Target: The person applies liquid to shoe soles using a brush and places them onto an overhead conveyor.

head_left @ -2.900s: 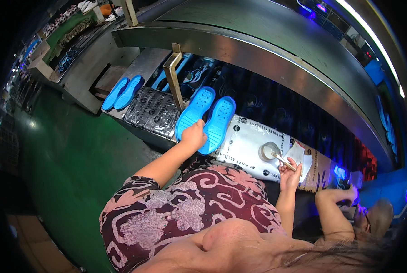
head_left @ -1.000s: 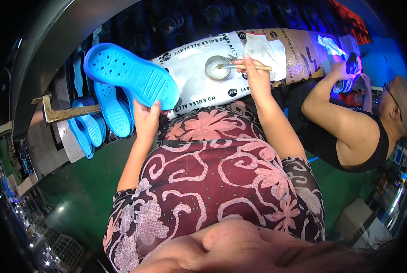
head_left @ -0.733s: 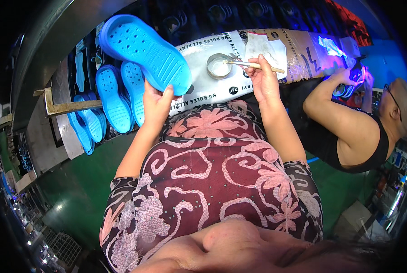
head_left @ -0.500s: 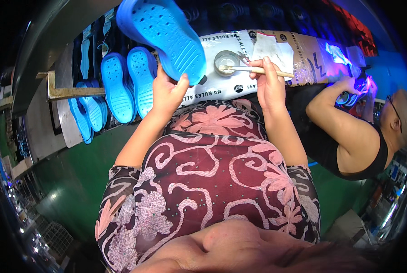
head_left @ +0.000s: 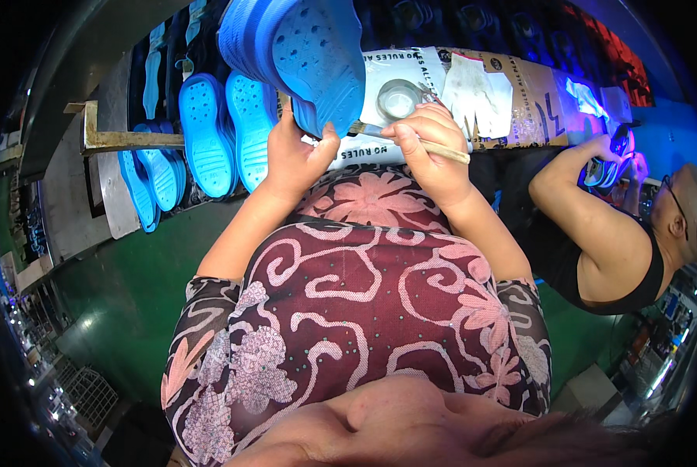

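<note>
My left hand [head_left: 300,152] grips the near end of a blue perforated shoe sole [head_left: 317,58], which is tilted so its thick ridged side shows. In my right hand [head_left: 432,148] is a paintbrush [head_left: 379,131] with a pale wooden handle, closed between thumb and fingers. Its bristle end is against or very close to the sole's near right edge; contact is hard to make out. Just beyond my right hand stands a clear glass jar [head_left: 399,99] on the white printed sheet [head_left: 356,154].
Several more blue soles [head_left: 208,140] stand at the left beside a rusty metal bar [head_left: 134,140]. White paper [head_left: 481,97] lies on brown cardboard [head_left: 533,105] to the right. Farther right, a person in a black top [head_left: 621,257] handles something under violet light.
The sole has tipped over, bringing its ridged side into view. My right hand has moved left, taking the brush from the jar to the sole's edge.
</note>
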A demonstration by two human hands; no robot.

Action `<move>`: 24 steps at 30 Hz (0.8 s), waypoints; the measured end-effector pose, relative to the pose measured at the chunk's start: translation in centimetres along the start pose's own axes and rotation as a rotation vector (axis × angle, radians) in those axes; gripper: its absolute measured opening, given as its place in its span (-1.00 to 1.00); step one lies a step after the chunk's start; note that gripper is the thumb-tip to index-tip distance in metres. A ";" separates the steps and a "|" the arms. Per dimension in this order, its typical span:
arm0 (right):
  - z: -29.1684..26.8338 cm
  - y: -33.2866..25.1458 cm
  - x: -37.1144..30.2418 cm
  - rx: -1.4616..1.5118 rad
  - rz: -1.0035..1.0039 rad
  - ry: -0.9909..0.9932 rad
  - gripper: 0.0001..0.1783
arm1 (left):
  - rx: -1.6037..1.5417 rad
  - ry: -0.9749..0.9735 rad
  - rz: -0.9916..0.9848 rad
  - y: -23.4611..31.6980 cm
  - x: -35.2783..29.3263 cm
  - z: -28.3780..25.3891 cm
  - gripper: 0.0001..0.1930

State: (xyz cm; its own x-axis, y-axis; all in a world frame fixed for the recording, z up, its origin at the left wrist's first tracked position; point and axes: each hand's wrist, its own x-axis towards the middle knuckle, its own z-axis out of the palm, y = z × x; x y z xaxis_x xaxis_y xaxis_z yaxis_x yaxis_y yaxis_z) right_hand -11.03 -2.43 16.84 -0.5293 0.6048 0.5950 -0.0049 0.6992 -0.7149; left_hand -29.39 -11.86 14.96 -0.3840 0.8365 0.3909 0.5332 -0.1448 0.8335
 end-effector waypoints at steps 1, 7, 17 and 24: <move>0.1 0.0 0.0 -0.027 -0.019 -0.013 -0.84 | 0.010 -0.009 0.006 0.0 -0.1 0.0 -0.51; -0.3 0.1 -0.1 -0.057 -0.011 -0.035 -0.84 | 0.011 0.011 0.117 -0.7 -0.2 -0.3 -0.49; 0.1 -0.2 0.8 -0.025 -0.032 -0.070 -0.84 | 0.003 -0.036 0.060 -0.3 -0.6 -0.7 -0.46; -0.9 -0.1 0.5 -0.116 -0.022 -0.074 -0.84 | 0.007 -0.003 0.082 -0.6 -0.7 -0.8 -0.42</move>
State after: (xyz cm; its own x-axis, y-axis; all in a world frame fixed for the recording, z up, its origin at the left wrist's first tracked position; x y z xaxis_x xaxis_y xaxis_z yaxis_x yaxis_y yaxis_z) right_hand -10.49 -1.91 17.55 -0.5914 0.5617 0.5786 0.0785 0.7542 -0.6519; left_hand -30.03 -12.78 14.44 -0.3369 0.8233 0.4568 0.5678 -0.2094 0.7961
